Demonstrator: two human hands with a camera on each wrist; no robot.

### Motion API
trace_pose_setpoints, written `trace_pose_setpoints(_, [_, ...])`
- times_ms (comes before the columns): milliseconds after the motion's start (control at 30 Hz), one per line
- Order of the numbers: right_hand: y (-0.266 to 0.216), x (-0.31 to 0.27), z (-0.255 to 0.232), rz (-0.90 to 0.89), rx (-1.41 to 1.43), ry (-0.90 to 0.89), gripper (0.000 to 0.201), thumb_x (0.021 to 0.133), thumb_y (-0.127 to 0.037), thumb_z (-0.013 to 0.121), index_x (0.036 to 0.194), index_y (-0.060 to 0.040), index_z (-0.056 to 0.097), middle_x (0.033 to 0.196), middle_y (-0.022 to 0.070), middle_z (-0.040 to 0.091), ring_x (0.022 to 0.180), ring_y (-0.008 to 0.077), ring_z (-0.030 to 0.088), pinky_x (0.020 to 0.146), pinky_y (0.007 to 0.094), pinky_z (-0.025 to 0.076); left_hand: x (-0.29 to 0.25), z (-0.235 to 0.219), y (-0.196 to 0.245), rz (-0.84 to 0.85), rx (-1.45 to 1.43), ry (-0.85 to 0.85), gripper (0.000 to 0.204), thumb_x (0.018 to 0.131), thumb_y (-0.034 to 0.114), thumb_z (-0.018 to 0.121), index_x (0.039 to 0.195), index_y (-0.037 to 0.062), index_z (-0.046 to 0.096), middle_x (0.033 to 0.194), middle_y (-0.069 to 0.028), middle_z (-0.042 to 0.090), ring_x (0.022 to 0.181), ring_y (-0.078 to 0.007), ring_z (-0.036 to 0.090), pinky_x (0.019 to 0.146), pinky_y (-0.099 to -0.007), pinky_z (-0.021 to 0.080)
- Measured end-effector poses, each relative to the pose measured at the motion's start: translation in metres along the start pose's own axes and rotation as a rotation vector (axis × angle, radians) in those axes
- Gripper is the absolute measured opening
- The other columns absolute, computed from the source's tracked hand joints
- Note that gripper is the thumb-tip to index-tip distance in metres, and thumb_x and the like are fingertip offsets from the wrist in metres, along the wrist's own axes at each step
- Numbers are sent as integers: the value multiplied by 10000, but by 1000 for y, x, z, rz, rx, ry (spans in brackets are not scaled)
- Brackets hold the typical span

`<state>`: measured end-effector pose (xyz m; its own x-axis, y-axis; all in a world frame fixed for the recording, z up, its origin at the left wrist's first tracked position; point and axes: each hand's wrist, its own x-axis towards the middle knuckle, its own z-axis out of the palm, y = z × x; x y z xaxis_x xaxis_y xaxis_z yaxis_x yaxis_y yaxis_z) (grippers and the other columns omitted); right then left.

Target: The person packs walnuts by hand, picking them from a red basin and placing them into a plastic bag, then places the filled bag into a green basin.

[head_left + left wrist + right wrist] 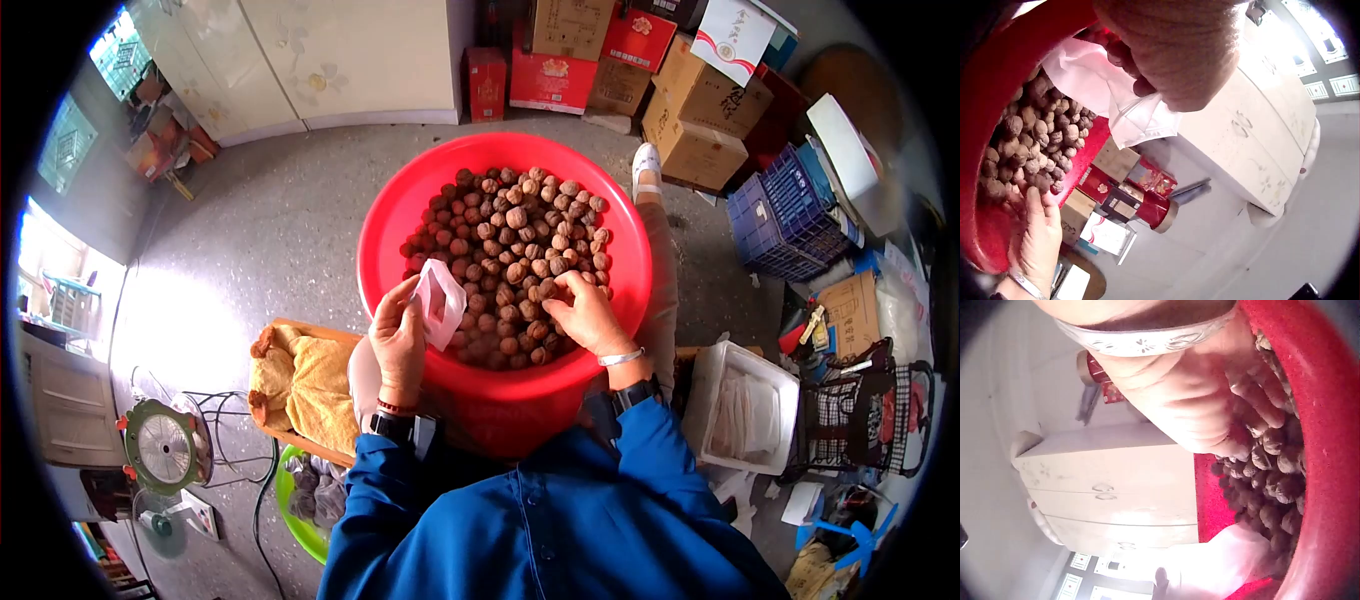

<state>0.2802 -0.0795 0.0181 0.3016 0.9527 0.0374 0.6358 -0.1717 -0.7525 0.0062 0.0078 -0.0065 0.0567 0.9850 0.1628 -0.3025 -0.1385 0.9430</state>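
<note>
A large red basin (pixel 385 240) holds many brown walnuts (pixel 487 230). On its left side, the left hand (pixel 398 345) grips a thin whitish-pink plastic bag (pixel 440 303) by its edge, above the walnuts. The same bag (pixel 1094 78) hangs from the curled fingers in the left wrist view. The right hand (pixel 588 318) reaches over the basin's right rim, its bent fingers among the walnuts. In the right wrist view the right hand (pixel 1191 394) touches walnuts (pixel 1272 481); whether it pinches one is hard to tell.
Cardboard boxes (pixel 700 110) and a blue crate (pixel 785 215) stand at the upper right. A white foam box (pixel 790 400) with bags is right of the basin. At left are a wooden seat with yellow cloth (pixel 320 385), a fan (pixel 162 448) and a green basin (pixel 290 510).
</note>
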Motion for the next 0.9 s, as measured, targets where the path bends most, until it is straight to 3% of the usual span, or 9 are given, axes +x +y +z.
trace_pose_setpoints(67, [-12, -2, 2, -14, 23, 42, 368, 860, -180, 783, 1133, 7, 623, 1074, 226, 712, 968, 379, 703, 818, 439, 555, 0, 0, 1, -42, 14, -35, 284, 1019, 7, 582, 1292, 12, 661, 1139, -27, 720, 977, -78, 639, 849, -211, 506])
trace_pose_setpoints(133, [-19, -2, 8, -294, 117, 214, 356, 864, -143, 788, 1156, -13, 631, 1046, 167, 709, 854, 294, 702, 728, 378, 558, -1, 1, 2, -54, 32, -50, 285, 1016, 4, 587, 1290, 11, 665, 1146, -30, 721, 991, -81, 644, 860, -212, 507])
trace_pose_setpoints(167, [-34, -4, 7, -294, 118, 214, 356, 864, -143, 788, 1156, -13, 631, 1046, 167, 709, 854, 294, 702, 728, 378, 558, -1, 1, 2, -68, 49, -65, 285, 1013, 1, 592, 1287, 10, 669, 1153, -34, 722, 1005, -83, 648, 871, -212, 508])
trace_pose_setpoints(267, [-77, -8, 3, -352, 266, 211, 357, 864, -104, 789, 1177, -30, 633, 931, 72, 638, 698, 151, 602, 639, 296, 532, 0, 1, 0, -91, 44, -79, 276, 1014, 0, 593, 1276, 12, 681, 1153, -29, 722, 992, -73, 644, 864, -208, 507])
trace_pose_setpoints(400, [-110, -12, 14, -502, 289, 281, 341, 884, -115, 772, 1185, -46, 629, 955, 96, 636, 717, 203, 625, 629, 321, 529, -1, 5, 4, -76, 37, -91, 270, 1020, 6, 591, 1274, 11, 682, 1145, -25, 721, 982, -73, 644, 859, -210, 509])
trace_pose_setpoints(533, [-105, -13, 27, -443, 164, 113, 360, 883, -186, 771, 1168, -33, 612, 1018, 189, 646, 964, 412, 633, 824, 463, 526, -3, 9, 9, -39, 56, -86, 260, 1027, 17, 585, 1268, 5, 682, 1110, -21, 717, 919, -50, 627, 798, -196, 505])
trace_pose_setpoints(667, [-68, -12, 26, -227, -156, 93, 298, 906, -253, 730, 1060, -29, 607, 1016, 194, 642, 895, 405, 667, 738, 487, 553, -4, 10, 20, -91, 62, -101, 244, 1036, 39, 580, 1252, 7, 688, 996, 20, 687, 776, -3, 540, 660, -154, 431])
trace_pose_setpoints(800, [-16, -15, 28, -169, -365, 122, 226, 889, -212, 733, 977, -27, 639, 1008, 187, 653, 924, 412, 658, 771, 491, 555, -4, 11, 25, -111, 61, -118, 241, 1034, 37, 581, 1246, 6, 691, 978, 32, 674, 775, -4, 540, 670, -155, 434])
trace_pose_setpoints(900, [-1, -24, 23, -67, -549, -48, 143, 874, -114, 681, 965, -11, 640, 1012, 227, 636, 974, 441, 642, 807, 507, 556, -4, 7, 17, -137, 85, -111, 237, 1032, 33, 582, 1238, 4, 695, 985, 30, 676, 786, -10, 548, 694, -159, 446])
